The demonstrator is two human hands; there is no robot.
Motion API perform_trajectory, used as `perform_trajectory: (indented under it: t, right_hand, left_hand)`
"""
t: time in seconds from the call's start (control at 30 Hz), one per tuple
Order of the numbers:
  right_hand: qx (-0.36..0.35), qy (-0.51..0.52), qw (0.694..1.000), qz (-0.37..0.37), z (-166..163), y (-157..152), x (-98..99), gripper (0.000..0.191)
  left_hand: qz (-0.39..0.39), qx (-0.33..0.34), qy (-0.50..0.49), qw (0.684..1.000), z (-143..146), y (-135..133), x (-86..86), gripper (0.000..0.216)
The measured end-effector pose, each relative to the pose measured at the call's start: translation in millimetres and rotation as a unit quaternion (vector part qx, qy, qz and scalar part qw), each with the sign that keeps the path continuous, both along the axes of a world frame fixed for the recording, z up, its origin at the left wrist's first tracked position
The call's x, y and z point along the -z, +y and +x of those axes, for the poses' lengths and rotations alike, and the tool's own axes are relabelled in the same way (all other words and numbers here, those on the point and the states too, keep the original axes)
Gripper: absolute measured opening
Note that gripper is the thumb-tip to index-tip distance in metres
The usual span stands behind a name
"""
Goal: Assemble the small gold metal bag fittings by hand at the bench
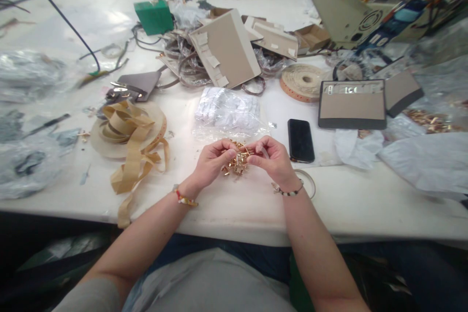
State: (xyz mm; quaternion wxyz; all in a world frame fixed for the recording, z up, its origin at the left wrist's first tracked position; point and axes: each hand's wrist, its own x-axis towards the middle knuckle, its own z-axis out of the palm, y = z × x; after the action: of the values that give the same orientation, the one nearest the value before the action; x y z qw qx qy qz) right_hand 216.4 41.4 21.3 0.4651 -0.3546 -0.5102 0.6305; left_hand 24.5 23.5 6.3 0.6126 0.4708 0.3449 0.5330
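Both hands meet over a small pile of gold-coloured metal fittings (237,170) near the table's front. My left hand (212,163) is closed in a pinch, thumb against forefinger, on a small gold metal fitting (239,154). Close beside it, my right hand (274,161) is pinched too, with a narrow pale strap (263,153) showing at its fingers. A loop of similar pale strap (310,183) shows beside the right wrist; whether it is the same piece I cannot tell. The fingertips partly hide what lies between them.
A clear plastic bag of white material (226,112) lies just beyond the hands. To the right are a black phone (301,140), a grey-brown flap panel (352,105) and a tape roll (300,83). At left, tan ribbon (137,148) trails over the table edge. Cardboard pieces (226,48) are heaped behind.
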Motion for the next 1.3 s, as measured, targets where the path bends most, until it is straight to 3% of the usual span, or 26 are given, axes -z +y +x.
perform_trajectory:
  t: [0.17,0.6,1.07,1.2,1.3]
  right_hand:
    - [0.016,0.008,1.0,0.001,-2,0,-0.7,0.04]
    - [0.021,0.002,1.0,-0.001,-2,-1,-0.1,0.042]
    - [0.018,0.002,1.0,0.008,-2,0,1.4,0.041]
    - [0.025,0.005,1.0,0.006,-2,0,1.4,0.041]
    - [0.029,0.007,1.0,0.0,-2,0,0.2,0.043]
  left_hand:
    - [0.031,-0.068,0.059,0.995,5,-3,-6.3,0.032]
    - [0.013,-0.02,0.014,1.0,7,-2,-1.2,0.036]
    - [0.015,-0.057,0.044,0.997,12,-2,-1.7,0.035]
    - [0.047,-0.112,0.051,0.991,13,-3,4.1,0.038]
    - [0.103,-0.185,0.104,0.972,10,-7,6.9,0.021]
